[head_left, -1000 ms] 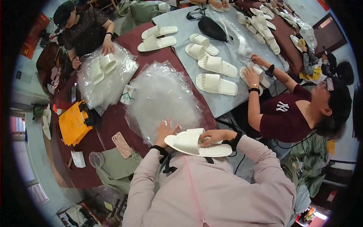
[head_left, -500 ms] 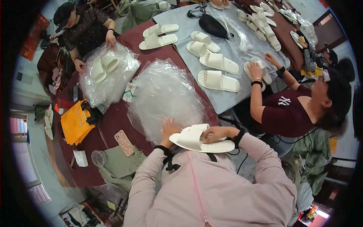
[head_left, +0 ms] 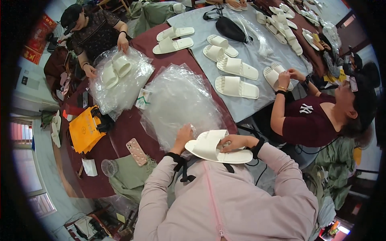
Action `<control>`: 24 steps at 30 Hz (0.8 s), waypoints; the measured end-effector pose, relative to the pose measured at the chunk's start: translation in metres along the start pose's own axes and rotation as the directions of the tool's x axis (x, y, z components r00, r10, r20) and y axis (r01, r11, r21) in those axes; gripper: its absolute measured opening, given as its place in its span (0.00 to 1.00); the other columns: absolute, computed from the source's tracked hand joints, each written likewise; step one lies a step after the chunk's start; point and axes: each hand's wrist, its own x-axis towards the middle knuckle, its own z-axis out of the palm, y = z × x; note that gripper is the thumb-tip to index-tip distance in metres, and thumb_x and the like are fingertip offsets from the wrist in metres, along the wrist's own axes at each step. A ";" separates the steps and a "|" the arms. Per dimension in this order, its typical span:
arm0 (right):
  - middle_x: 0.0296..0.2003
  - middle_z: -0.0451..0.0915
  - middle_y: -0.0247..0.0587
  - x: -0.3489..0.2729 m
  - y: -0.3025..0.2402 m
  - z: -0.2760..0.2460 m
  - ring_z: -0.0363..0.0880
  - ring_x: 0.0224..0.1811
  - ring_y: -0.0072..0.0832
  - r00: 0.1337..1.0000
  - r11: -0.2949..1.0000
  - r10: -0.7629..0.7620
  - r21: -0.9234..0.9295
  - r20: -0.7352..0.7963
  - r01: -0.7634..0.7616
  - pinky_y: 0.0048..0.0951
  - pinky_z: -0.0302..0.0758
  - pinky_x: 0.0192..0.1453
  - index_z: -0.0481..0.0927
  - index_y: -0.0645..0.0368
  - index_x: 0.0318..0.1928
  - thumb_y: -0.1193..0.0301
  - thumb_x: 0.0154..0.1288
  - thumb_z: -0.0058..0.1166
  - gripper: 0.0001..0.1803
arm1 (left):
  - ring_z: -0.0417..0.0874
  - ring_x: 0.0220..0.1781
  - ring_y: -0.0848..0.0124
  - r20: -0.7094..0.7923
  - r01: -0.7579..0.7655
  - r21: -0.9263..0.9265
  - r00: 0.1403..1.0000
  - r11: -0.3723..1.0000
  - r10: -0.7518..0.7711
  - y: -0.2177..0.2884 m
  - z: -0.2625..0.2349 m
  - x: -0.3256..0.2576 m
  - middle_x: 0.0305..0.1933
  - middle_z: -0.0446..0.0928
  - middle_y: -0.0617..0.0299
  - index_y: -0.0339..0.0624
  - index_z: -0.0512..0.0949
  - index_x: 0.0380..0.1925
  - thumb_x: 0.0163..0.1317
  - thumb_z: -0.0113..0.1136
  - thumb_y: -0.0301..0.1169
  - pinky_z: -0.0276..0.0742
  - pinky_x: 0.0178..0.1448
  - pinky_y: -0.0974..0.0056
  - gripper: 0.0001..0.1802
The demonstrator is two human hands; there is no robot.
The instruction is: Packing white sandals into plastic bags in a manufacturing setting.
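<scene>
A white open-toed slipper (head_left: 209, 148) lies tilted across my front, its toe end to the left. My right hand (head_left: 236, 142) is closed on it, with fingers inside near the strap; whether a second slipper sits behind it I cannot tell. My left hand (head_left: 183, 137) rests on the near edge of a stack of clear plastic bags (head_left: 177, 106), just behind the slipper's left end. Its fingers look extended on the plastic, partly hidden by the slipper.
Pairs of white slippers (head_left: 237, 87) stand on the grey-covered table (head_left: 205, 36). At left lie orange bags (head_left: 85, 130), a phone (head_left: 136, 152) and a plastic cup (head_left: 109, 167). One co-worker (head_left: 96, 34) handles bags with slippers; another (head_left: 309, 120) sits at right.
My left hand has shifted slightly over the bags, its fingers drawn closer together. The slipper stays in my right hand. The right co-worker's hands have come together above the slippers.
</scene>
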 end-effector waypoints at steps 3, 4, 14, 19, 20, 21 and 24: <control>0.42 0.78 0.46 -0.002 -0.006 -0.006 0.75 0.46 0.31 0.997 0.998 -0.055 -0.006 -0.061 0.055 0.27 0.68 0.51 0.77 0.62 0.48 0.52 0.54 0.58 0.28 | 0.73 0.50 0.53 -0.091 0.011 -0.252 0.995 0.968 -0.035 0.002 -0.020 0.015 0.45 0.73 0.49 0.38 0.68 0.50 0.60 0.48 0.33 0.66 0.53 0.52 0.19; 0.42 0.78 0.44 -0.003 -0.010 -0.008 0.74 0.46 0.29 0.994 0.998 -0.063 0.001 -0.093 0.063 0.26 0.68 0.52 0.78 0.63 0.45 0.55 0.54 0.58 0.26 | 0.74 0.47 0.53 -0.124 -0.026 -0.311 0.992 0.950 -0.014 0.004 -0.026 0.019 0.42 0.74 0.48 0.37 0.67 0.51 0.60 0.49 0.32 0.67 0.51 0.54 0.20; 0.30 0.78 0.49 -0.011 -0.009 -0.026 0.74 0.38 0.42 0.870 0.874 -0.338 -0.462 -0.359 0.148 0.35 0.69 0.49 0.79 0.63 0.33 0.54 0.50 0.54 0.22 | 0.77 0.42 0.50 -0.033 0.003 -0.503 0.999 0.864 -0.022 0.026 -0.069 0.036 0.41 0.76 0.47 0.37 0.66 0.50 0.62 0.47 0.30 0.71 0.46 0.59 0.17; 0.26 0.76 0.45 -0.011 -0.006 -0.022 0.74 0.39 0.42 0.741 0.721 -0.521 -0.683 -0.424 0.116 0.42 0.66 0.52 0.77 0.60 0.26 0.58 0.50 0.56 0.16 | 0.74 0.49 0.50 -0.078 -0.007 -0.387 0.997 0.922 -0.025 0.048 -0.083 0.048 0.47 0.73 0.44 0.33 0.66 0.52 0.62 0.44 0.28 0.68 0.52 0.54 0.19; 0.28 0.76 0.45 -0.009 -0.009 -0.022 0.74 0.41 0.42 0.731 0.660 -0.555 -0.745 -0.398 0.096 0.41 0.64 0.54 0.78 0.59 0.28 0.58 0.49 0.56 0.16 | 0.74 0.49 0.50 -0.086 -0.011 -0.386 0.996 0.923 -0.024 0.057 -0.085 0.051 0.47 0.73 0.44 0.33 0.66 0.52 0.62 0.44 0.28 0.68 0.52 0.54 0.19; 0.29 0.76 0.44 -0.006 -0.012 -0.020 0.73 0.42 0.42 0.721 0.594 -0.587 -0.801 -0.368 0.074 0.41 0.63 0.56 0.78 0.59 0.29 0.59 0.48 0.56 0.16 | 0.71 0.52 0.49 -0.137 -0.062 -0.305 0.990 0.950 0.021 0.067 -0.086 0.054 0.50 0.72 0.45 0.32 0.66 0.51 0.62 0.44 0.28 0.64 0.55 0.51 0.18; 0.30 0.75 0.43 0.007 -0.029 -0.013 0.72 0.44 0.42 0.695 0.510 -0.646 -0.856 -0.315 0.086 0.41 0.64 0.56 0.77 0.56 0.28 0.61 0.46 0.57 0.12 | 0.66 0.58 0.46 -0.276 -0.155 -0.116 0.954 0.981 0.118 0.087 -0.080 0.061 0.56 0.68 0.45 0.31 0.67 0.50 0.62 0.43 0.29 0.57 0.60 0.45 0.18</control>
